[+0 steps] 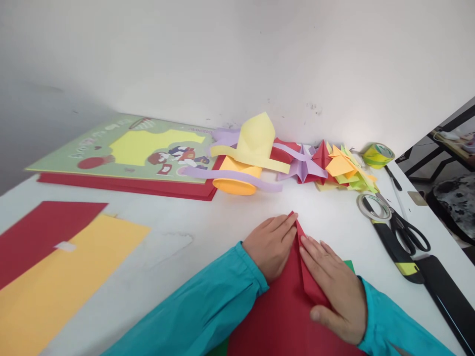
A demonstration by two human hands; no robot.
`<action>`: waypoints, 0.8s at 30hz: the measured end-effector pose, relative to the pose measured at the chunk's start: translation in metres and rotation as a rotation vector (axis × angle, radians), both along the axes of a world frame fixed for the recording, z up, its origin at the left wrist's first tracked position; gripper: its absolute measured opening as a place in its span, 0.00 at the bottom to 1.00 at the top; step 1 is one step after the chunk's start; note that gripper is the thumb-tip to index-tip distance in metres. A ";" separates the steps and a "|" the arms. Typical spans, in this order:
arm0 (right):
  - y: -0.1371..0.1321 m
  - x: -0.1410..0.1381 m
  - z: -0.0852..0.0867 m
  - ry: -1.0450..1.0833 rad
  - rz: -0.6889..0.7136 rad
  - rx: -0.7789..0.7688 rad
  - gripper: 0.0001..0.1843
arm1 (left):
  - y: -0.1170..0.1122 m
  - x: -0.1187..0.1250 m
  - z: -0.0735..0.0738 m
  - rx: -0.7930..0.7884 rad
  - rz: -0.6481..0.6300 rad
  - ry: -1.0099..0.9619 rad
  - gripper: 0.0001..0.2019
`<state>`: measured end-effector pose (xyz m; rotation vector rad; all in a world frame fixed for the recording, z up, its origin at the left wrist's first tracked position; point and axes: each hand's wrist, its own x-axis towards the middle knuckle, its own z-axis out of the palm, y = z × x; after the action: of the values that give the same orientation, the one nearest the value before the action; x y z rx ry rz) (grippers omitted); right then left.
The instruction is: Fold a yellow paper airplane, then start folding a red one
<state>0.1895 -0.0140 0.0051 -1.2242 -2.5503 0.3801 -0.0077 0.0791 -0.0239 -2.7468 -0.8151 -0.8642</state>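
Lower centre: red paper (282,311) folded to a point, flat on table (193,217); left hand (270,247) and right hand (336,291) press it, fingers straight and together, gripping nothing. Right: scissors (406,232), tape roll (374,206). Lower left: yellow sheet (63,277). Far back: folded paper shapes (334,165), green pad (126,151), cover writing unreadable

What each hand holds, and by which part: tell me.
Nothing is gripped. The left hand and right hand lie flat, pressing the folded red paper down on the table near its pointed tip.
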 end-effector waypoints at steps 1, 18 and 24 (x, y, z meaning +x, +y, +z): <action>0.000 -0.001 -0.002 -0.048 0.000 0.036 0.42 | 0.000 0.000 0.002 0.000 0.001 0.018 0.17; -0.001 -0.002 -0.004 -0.209 0.003 0.129 0.44 | -0.002 -0.001 0.005 -0.070 0.062 0.108 0.20; -0.001 -0.001 -0.004 -0.240 0.023 0.129 0.44 | -0.002 -0.001 -0.004 -0.111 0.061 0.046 0.23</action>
<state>0.1883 -0.0146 0.0010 -1.2611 -2.7404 0.0749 -0.0090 0.0772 -0.0276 -2.8089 -0.9602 -0.7640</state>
